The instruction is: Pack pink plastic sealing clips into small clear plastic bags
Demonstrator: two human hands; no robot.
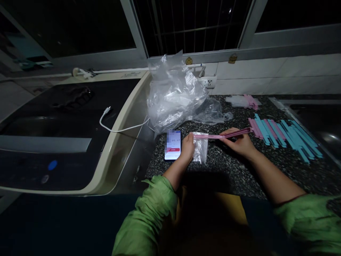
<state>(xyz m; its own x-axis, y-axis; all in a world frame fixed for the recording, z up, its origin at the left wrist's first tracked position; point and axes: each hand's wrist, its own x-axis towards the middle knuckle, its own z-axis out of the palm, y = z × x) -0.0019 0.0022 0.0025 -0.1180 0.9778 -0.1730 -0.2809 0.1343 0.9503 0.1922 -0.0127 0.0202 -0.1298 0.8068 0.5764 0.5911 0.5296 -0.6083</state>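
Observation:
A long, thin pink plastic strip [207, 136] stretches level between my two hands above the dark speckled counter. My left hand [187, 146] is closed on its left end. My right hand [241, 144] pinches it around the middle, where a joint seems to sit, and a darker pink length slants up to the right past my fingers. Below the strip, beside my left hand, is a small clear plastic bag [200, 151]; whether my left fingers also touch it I cannot tell. To the right lie several blue strips [298, 138] and pink strips [255, 128] in a loose row.
A lit phone [172, 145] lies left of my left hand. Behind it rises a crumpled heap of clear plastic bags [176, 96]. A washing machine [106, 167] with a white cable [125, 129] stands left. More pink pieces [250, 102] lie at the back, near a wall socket [209, 82].

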